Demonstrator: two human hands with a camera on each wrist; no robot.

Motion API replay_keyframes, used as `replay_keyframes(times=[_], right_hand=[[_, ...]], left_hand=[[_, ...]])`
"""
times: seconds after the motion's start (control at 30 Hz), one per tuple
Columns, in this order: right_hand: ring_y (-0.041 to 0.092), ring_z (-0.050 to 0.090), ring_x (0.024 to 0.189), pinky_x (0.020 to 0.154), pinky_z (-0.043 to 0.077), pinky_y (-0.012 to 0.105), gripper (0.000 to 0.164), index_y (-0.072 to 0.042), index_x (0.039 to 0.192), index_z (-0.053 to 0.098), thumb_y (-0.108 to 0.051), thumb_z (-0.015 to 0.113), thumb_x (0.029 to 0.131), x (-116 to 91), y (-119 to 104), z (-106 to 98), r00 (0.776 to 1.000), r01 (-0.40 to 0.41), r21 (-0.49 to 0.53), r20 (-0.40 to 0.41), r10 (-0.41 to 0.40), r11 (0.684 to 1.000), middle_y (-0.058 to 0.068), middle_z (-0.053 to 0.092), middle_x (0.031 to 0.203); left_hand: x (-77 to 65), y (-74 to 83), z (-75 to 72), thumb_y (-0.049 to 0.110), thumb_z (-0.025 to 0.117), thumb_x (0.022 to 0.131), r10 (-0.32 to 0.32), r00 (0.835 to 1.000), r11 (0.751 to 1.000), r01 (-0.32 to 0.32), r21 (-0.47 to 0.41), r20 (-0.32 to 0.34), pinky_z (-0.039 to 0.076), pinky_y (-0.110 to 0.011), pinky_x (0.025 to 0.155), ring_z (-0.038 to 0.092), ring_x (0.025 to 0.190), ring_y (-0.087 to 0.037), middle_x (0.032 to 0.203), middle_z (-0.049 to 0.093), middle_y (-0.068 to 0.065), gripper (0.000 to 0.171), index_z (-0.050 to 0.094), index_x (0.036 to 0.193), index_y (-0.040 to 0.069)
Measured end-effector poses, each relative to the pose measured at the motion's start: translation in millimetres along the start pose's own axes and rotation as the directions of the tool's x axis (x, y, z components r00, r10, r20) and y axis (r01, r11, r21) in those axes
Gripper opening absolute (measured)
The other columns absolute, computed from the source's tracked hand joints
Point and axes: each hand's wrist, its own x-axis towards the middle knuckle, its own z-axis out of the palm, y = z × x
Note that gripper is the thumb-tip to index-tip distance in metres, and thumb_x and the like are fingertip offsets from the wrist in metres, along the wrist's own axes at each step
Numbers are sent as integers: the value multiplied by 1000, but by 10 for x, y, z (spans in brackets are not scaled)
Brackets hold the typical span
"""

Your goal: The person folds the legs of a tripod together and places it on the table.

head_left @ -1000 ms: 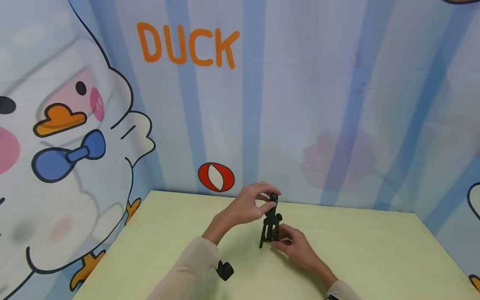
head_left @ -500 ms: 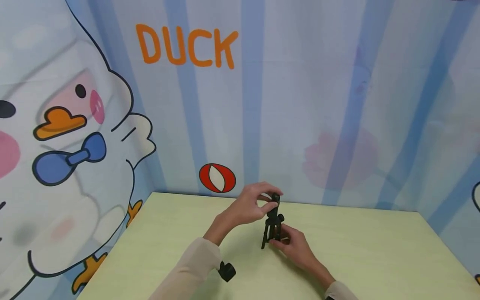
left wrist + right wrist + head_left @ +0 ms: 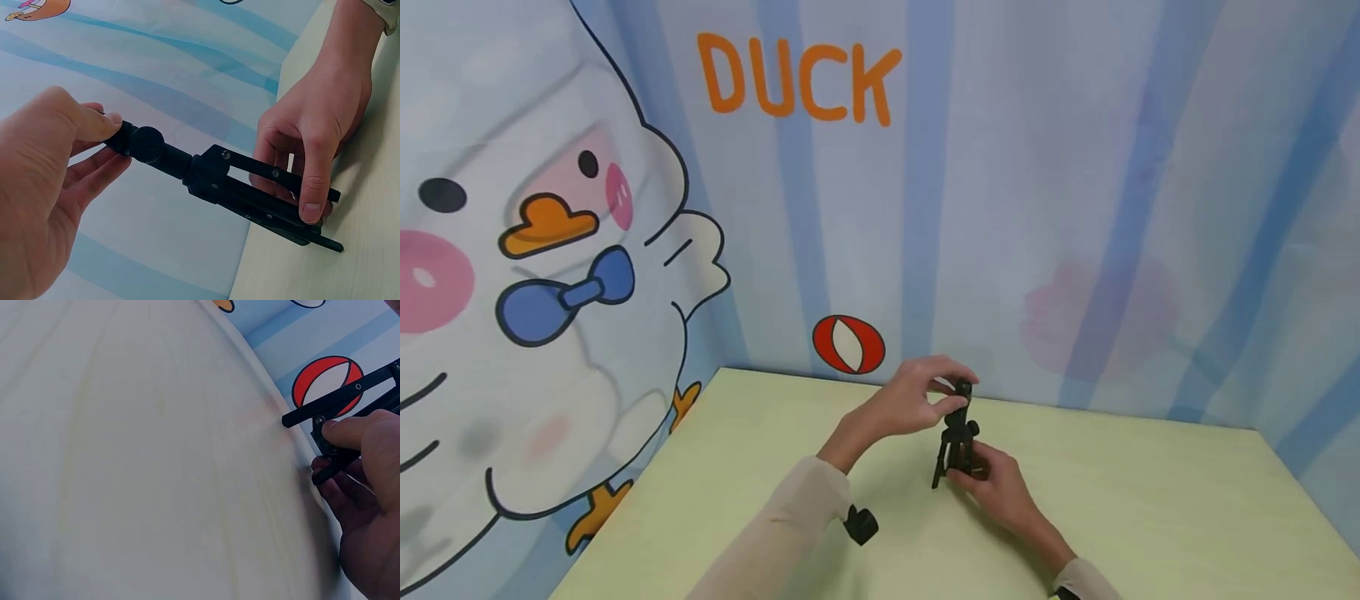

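Observation:
A small black tripod [image 3: 956, 435] stands upright on the table, its legs only slightly spread. My left hand [image 3: 917, 398] pinches the top of its head between thumb and fingers, just above a round side knob [image 3: 147, 145]. Low down, my right hand [image 3: 1000, 487] grips a leg near the foot, with the thumb in front and the fingers behind. In the right wrist view the right thumb [image 3: 350, 432] presses by a leg brace between two black legs [image 3: 337, 403]. Parts of the legs are hidden behind the right hand's fingers.
The pale yellow table [image 3: 1150, 500] meets a printed curtain [image 3: 985, 208] just behind the tripod. A duck-print curtain [image 3: 572, 350] hangs at the left edge. A black wrist device [image 3: 861, 526] sits under the left sleeve.
The head view has shifted slightly, so the scene sits a little further right. Both hands keep their hold on the tripod, and the right fingers have moved slightly at its legs.

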Motion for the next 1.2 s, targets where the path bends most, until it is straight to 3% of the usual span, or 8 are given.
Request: replay_keyframes(times=[0.13, 0.23, 0.43, 0.57, 0.77, 0.97, 1.2], right_hand=[[18, 74, 89, 79, 61, 24, 25, -6, 108, 74, -3, 84, 86, -52, 9, -32, 999, -14, 12, -38, 15, 1000, 7, 75, 97], [19, 76, 89, 77, 61, 23, 26, -3, 108, 73, 0, 84, 85, -114, 20, -37, 1000, -4, 35, -29, 5, 999, 11, 75, 100], [21, 77, 92, 79, 60, 22, 30, 0, 116, 71, -5, 82, 89, -73, 2, -13, 998, 41, 55, 38, -43, 998, 15, 74, 106], [22, 77, 91, 80, 60, 23, 26, -1, 113, 71, -3, 81, 89, -47, -16, -19, 997, 43, 66, 54, -47, 997, 14, 74, 105], [21, 76, 90, 81, 60, 24, 22, -3, 107, 70, 0, 81, 88, -54, 20, -48, 997, 64, 60, 41, -67, 996, 13, 72, 104], [17, 75, 87, 80, 61, 27, 21, -4, 102, 69, 2, 81, 86, -90, 68, -92, 996, 88, 46, 28, -90, 995, 12, 70, 101], [24, 76, 90, 80, 63, 31, 20, -2, 104, 70, 2, 81, 87, -147, 59, -164, 996, 93, 53, 7, -93, 994, 13, 70, 102]], left_hand=[[69, 14, 45, 0, 70, 97, 25, 999, 1000, -25, -5, 34, 57, -23, 93, 68, 103, -13, 120, 68, -9, 28, 70, 125, 4], [42, 23, 78, 2, 69, 98, 19, 998, 1000, -18, -11, 58, 56, -22, 94, 68, 104, -12, 121, 68, -9, 28, 69, 126, 4], [-68, 13, 25, 0, 70, 97, 0, 1000, 1000, 0, 2, -16, 56, -22, 93, 68, 104, -15, 120, 70, -6, 28, 70, 124, 5], [-83, 0, -15, 2, 70, 98, 2, 1000, 1000, -2, 4, -23, 56, -22, 93, 68, 103, -14, 119, 70, -6, 27, 70, 124, 5], [-81, -17, -32, 2, 70, 98, 5, 1000, 1000, -5, -19, -20, 57, -24, 94, 70, 103, -18, 119, 69, -7, 27, 70, 124, 6], [-161, -51, -50, 0, 72, 96, -31, 999, 998, 29, -57, -38, 58, -26, 92, 70, 103, -19, 118, 69, -5, 28, 70, 123, 6], [-208, -87, -93, -1, 73, 95, -48, 998, 994, 44, -101, -44, 59, -33, 93, 71, 101, -23, 115, 70, -5, 27, 71, 120, 7]])
